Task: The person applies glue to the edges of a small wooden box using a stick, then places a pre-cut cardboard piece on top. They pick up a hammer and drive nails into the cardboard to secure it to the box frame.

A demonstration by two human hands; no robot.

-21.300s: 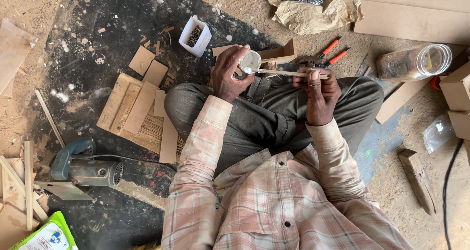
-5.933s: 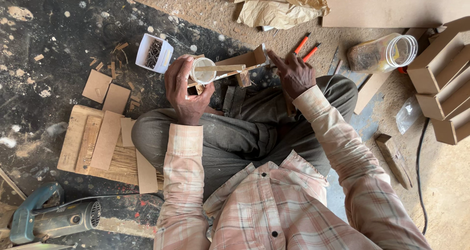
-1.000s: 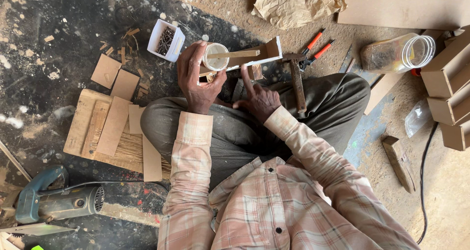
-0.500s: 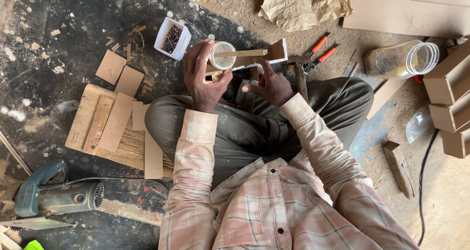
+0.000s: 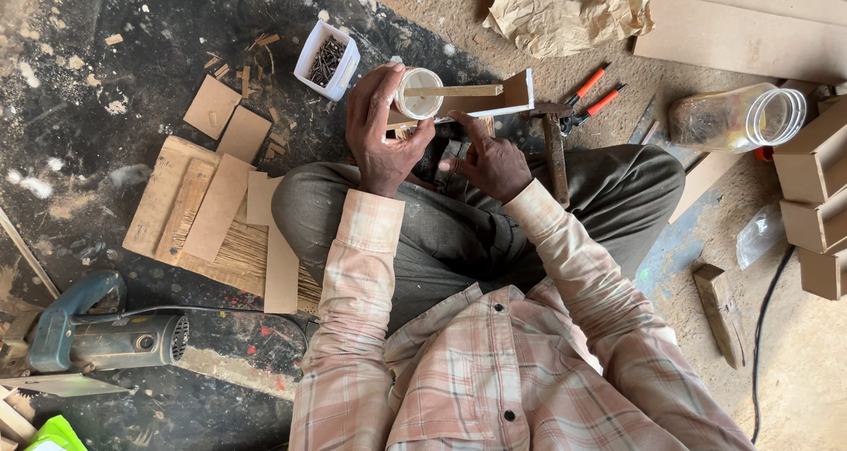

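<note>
Down at the lower left of the frame a power saw [image 5: 97,341] lies on the floor, with flat board offcuts [image 5: 216,208] stacked just beside the person's knee, near to hand. Above them a white tub of nails [image 5: 327,60] stands open-topped. At upper centre the left hand [image 5: 379,138] wraps its grip around a small white cup [image 5: 416,93], a wooden stick [image 5: 454,90] laid across its rim. The right hand [image 5: 490,161] holds nothing, its fingers pressing a thin board piece [image 5: 494,104] to steady it. Red-handled pliers [image 5: 589,96] lie further right.
</note>
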